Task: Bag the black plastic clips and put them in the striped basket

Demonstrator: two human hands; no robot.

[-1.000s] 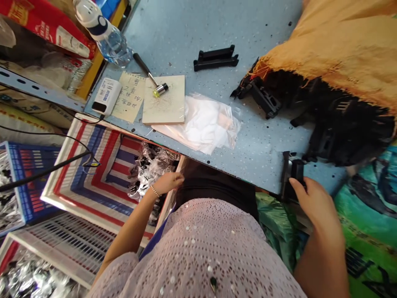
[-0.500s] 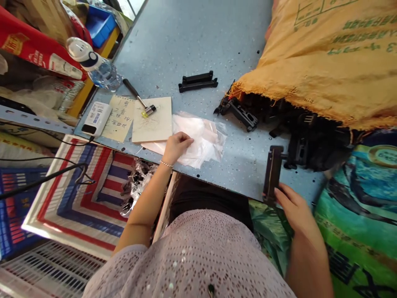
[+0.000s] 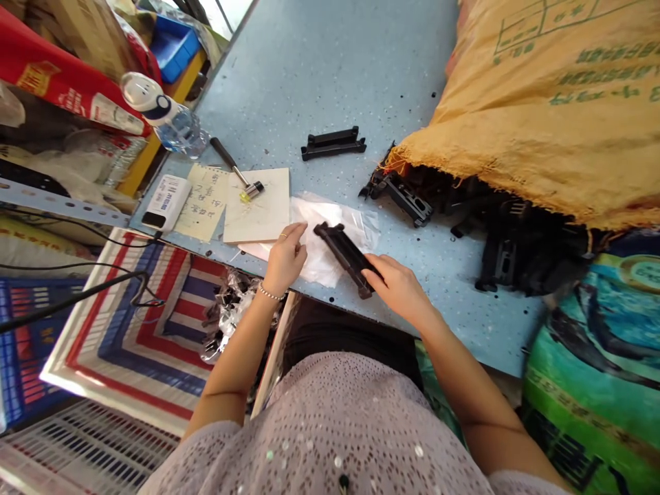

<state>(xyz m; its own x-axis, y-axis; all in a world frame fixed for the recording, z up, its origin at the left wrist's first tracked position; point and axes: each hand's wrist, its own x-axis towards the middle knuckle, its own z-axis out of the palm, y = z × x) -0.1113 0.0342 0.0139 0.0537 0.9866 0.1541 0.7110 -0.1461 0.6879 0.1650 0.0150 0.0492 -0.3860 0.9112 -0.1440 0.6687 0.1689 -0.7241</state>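
Note:
My right hand (image 3: 399,285) grips the lower end of a long black plastic part (image 3: 344,253), tilted over a pile of clear plastic bags (image 3: 317,265). Just left of that part, my left hand (image 3: 286,258) is at the edge of the bags, thumb and forefinger apart, with nothing visible between them. Beside it lies a pale square board (image 3: 258,216), and a small hammer (image 3: 234,165) rests with its head on the board. A pair of similar black parts (image 3: 333,143) lies farther back on the blue table (image 3: 330,62).
An orange woven sack (image 3: 541,103) spills black parts (image 3: 405,196) at right. A water bottle (image 3: 178,127), a white box-shaped device (image 3: 168,201) and a handwritten note (image 3: 201,206) line the left. Below the edge stands a striped basket (image 3: 124,337); a green sack (image 3: 592,385) is at right.
My right hand has carried the black part leftward from the table's right side to over the bags. My left hand has shifted slightly left and its fingers have lifted off the bags.

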